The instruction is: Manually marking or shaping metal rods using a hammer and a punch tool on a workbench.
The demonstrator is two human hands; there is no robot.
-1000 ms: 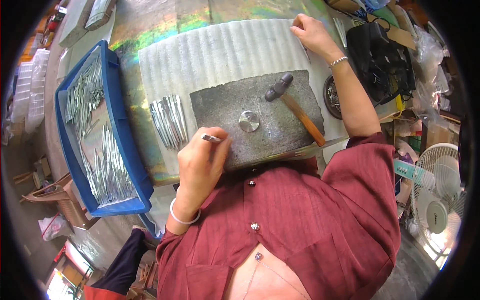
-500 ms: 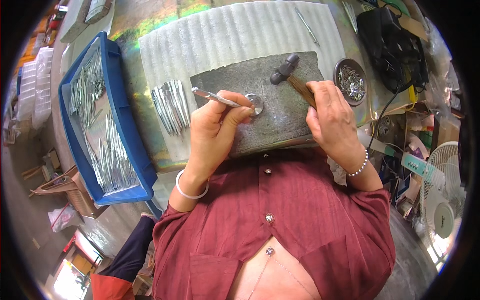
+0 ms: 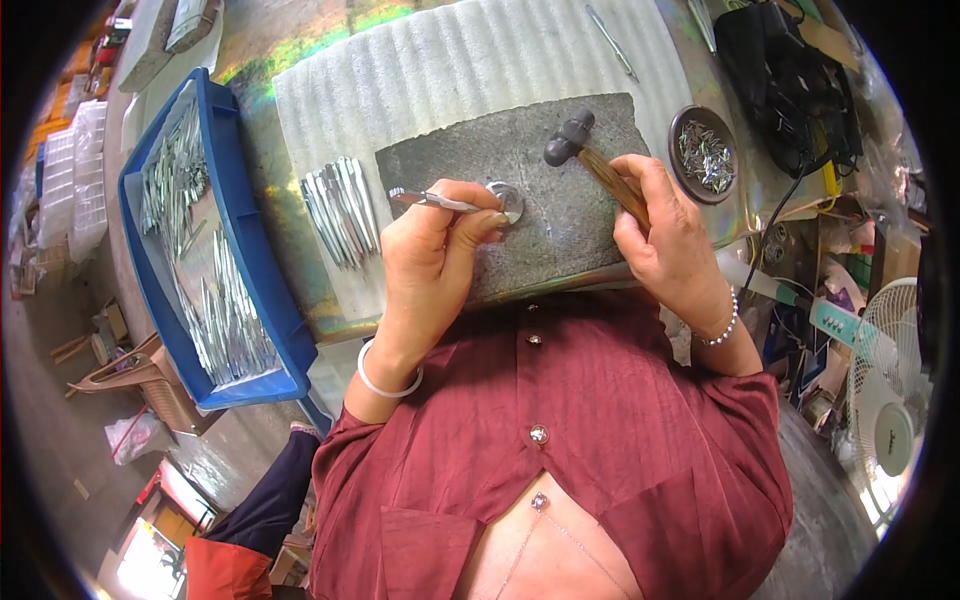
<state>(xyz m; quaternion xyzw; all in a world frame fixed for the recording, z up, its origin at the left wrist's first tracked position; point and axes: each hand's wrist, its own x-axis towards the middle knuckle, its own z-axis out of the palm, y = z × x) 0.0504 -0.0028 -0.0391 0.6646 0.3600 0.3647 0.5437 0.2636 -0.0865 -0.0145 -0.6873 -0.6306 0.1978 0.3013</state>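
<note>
My left hand [image 3: 432, 250] pinches a thin metal strip [image 3: 432, 201], its end lying on a round metal disc [image 3: 507, 199] on the grey stone slab [image 3: 570, 215]. My right hand [image 3: 668, 240] grips the wooden handle of a small hammer [image 3: 575, 143], whose dark head rests on the slab's far edge. A bundle of similar metal strips [image 3: 338, 208] lies on the white corrugated mat [image 3: 470, 70], left of the slab.
A blue tray [image 3: 250, 290] full of metal strips sits at the left. A round dish [image 3: 703, 155] of small metal pieces stands right of the slab, a black bag [image 3: 790, 80] beyond it. A fan [image 3: 890, 390] is at the right edge.
My right hand came back from the far right of the mat and took the hammer handle. My left hand brought the strip onto the disc.
</note>
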